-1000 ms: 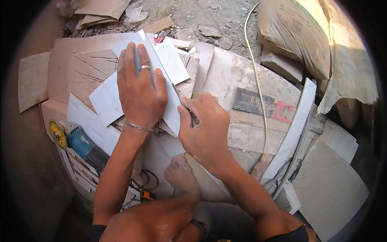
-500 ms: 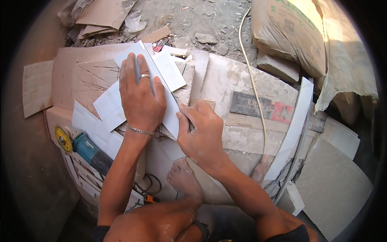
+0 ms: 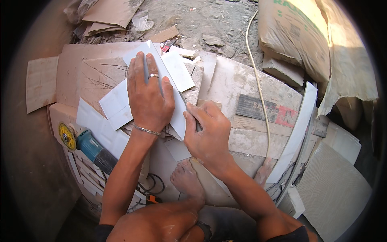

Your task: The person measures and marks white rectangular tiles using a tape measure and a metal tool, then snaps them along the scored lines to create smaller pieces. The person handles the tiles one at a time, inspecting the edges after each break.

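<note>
My left hand (image 3: 151, 97) lies flat, fingers stretched out, on a narrow white tile strip (image 3: 177, 122) and presses it down. My right hand (image 3: 207, 131) is closed at the strip's right edge, with thumb and forefinger pinched on a small dark grey piece (image 3: 198, 127). Most of that piece is hidden in the fist, so its kind does not show. Under the strip are more white tile pieces, one sticking out to the left (image 3: 117, 105) and one to the right (image 3: 179, 71). They rest on a scored, dusty board (image 3: 100, 74).
A teal angle grinder (image 3: 90, 146) with a yellow disc lies left of my left forearm. A pale cable (image 3: 256, 76) runs down the right side. Long white strips (image 3: 294, 133) and a large grey tile (image 3: 334, 181) lie right. Filled sacks (image 3: 296, 38) stand at the far right.
The whole view has shifted slightly, so everything sits a little further right. Both hands keep about the same places on the tile strip.
</note>
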A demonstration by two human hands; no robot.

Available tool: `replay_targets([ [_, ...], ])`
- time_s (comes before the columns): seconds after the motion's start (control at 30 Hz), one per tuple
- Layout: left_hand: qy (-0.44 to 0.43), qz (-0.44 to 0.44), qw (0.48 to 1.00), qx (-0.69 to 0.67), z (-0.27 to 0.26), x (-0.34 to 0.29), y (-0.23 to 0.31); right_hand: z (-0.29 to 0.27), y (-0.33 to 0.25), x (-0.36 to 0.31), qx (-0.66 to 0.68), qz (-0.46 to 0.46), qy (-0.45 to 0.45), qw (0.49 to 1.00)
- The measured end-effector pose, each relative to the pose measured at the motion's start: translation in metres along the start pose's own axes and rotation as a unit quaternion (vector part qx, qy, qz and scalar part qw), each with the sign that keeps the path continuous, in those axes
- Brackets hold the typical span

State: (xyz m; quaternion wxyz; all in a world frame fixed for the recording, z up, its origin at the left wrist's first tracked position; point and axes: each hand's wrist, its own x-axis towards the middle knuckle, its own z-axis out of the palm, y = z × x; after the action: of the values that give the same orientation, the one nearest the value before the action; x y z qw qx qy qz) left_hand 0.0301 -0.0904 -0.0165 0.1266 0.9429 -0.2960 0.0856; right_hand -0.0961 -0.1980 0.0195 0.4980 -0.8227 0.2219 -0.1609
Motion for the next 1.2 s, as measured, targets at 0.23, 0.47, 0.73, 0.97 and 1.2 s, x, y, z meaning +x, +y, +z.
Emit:
replay_targets([
  [0.23, 0.009, 0.013, 1.000, -0.004, 0.002, 0.000, -0.001, 0.011, 0.002, 0.022, 0.020, -0.017, -0.008, 1.000],
  [0.47, 0.005, 0.007, 1.000, 0.000, 0.001, 0.000, -0.001, 0.004, 0.000, 0.013, -0.004, 0.005, -0.010, 1.000],
  [0.73, -0.010, 0.006, 1.000, 0.008, 0.001, 0.001, -0.002, 0.010, -0.001, 0.023, 0.019, 0.016, -0.025, 0.999],
  [0.97, -0.006, 0.011, 1.000, -0.003, -0.001, 0.002, -0.002, 0.013, 0.003, 0.025, 0.047, 0.012, -0.023, 0.999],
  [1.2, -0.010, 0.011, 1.000, -0.010, 0.001, 0.002, 0.001, 0.007, 0.004, 0.020, 0.032, 0.012, -0.033, 0.999],
])
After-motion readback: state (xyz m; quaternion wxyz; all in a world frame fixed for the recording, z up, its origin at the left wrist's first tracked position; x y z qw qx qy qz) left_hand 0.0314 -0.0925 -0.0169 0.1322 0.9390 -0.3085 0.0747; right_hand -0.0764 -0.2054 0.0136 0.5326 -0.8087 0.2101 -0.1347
